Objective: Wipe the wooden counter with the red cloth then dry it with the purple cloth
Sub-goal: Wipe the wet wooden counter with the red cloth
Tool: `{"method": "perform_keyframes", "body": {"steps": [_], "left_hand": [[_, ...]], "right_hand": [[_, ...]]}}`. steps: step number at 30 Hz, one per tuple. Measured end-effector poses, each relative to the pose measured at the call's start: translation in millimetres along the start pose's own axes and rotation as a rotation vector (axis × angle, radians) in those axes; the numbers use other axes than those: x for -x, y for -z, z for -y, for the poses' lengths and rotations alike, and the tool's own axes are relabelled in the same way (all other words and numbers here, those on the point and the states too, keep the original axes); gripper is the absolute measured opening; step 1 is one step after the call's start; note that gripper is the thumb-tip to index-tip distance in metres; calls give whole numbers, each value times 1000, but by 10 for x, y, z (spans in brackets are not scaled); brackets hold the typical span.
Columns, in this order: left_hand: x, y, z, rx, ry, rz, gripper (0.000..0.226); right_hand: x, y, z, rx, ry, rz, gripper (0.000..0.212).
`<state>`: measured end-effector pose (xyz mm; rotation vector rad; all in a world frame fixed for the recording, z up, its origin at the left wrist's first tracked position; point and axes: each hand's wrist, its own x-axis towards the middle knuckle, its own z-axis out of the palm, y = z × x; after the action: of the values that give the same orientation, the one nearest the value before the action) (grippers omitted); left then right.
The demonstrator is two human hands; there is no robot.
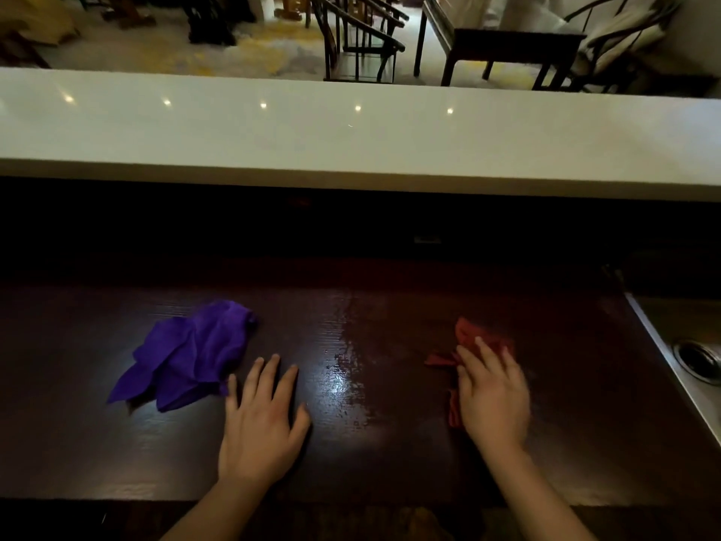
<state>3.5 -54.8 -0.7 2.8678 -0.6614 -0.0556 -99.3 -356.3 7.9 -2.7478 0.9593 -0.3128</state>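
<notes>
R hand [493, 392] flat, fingers together, pressing red cloth [468, 337] on counter [390, 454], right side nr sink [663, 326] | L hand [261, 419] spread flat, empty | purple cloth [191, 353] just left of L hand, touching it, so I'd take it w/ L | wet sheen mid-counter, wipe step ongoing

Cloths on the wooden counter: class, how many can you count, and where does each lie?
2. The purple cloth lies left, beside the left hand; the red cloth lies right, under the right hand.

Surface: dark wooden counter [97, 443], wet sheen in middle.
Left: purple cloth [187, 357], crumpled.
Right: red cloth [468, 337], under right hand [493, 396].
Centre-left: left hand [259, 419], flat.
</notes>
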Motion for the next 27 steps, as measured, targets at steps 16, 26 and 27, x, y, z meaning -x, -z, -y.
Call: {"method": "perform_keyframes", "body": {"steps": [16,26,27], "left_hand": [[17,72,-92,-6,4,-1,69],[7,40,-55,-6,0,-1,64],[8,32,-53,-14,1,4,64]], "right_hand": [[-395,144,-586,57,-86,49,50],[-522,120,-946,12,33,6,43],[-701,109,-944,10,-63,-3,45]]}}
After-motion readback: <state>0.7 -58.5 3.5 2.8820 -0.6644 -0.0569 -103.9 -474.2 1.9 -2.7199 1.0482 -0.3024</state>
